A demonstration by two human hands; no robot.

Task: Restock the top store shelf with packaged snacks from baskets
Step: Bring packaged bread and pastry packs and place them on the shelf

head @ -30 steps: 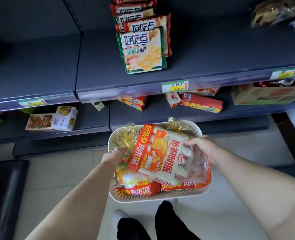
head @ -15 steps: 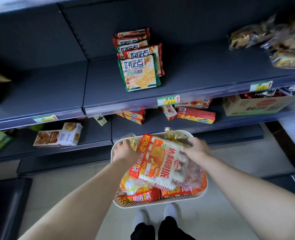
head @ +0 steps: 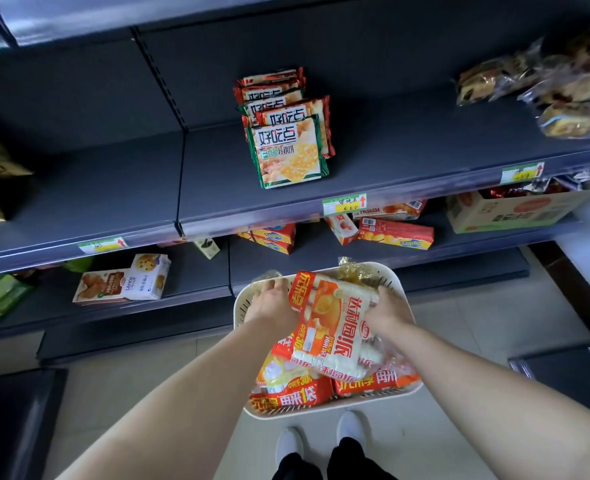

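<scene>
Both hands are down in the white basket (head: pixel 242 308), working on the top pack (head: pixel 335 323), the orange-and-white one lying slanted across the other packs (head: pixel 293 393). The right hand (head: pixel 388 308) is at about 2 o'clock on the basket, fingers curled round the pack's right edge, so that side looks properly gripped. The left hand (head: pixel 273 303) is at about 10 o'clock with its fingers bent down right at the pack's left edge. I honestly can't tell if it's got the pack or is just resting inside the rim. I also can't see what's holding the basket up.

My read is that this is the lift-out step, with nothing from the basket on the shelf yet. The dark shelf (head: pixel 407 161) is at 12 o'clock from the basket, and there's loads of bare space between the cracker stack (head: pixel 288 150) at 12 and the clear bags (head: pixel 563 95) up at 2.

How I'd do it:
- Get both edges held before lifting, because soft multipacks sag in the middle.
- Lift straight up first so it doesn't drag the packs underneath over the rim.
- Go for the gap at about 1 o'clock, just right of the crackers, printed side facing out.
- Don't bump the cracker stack, since it's leaning and looks easy to topple.
</scene>
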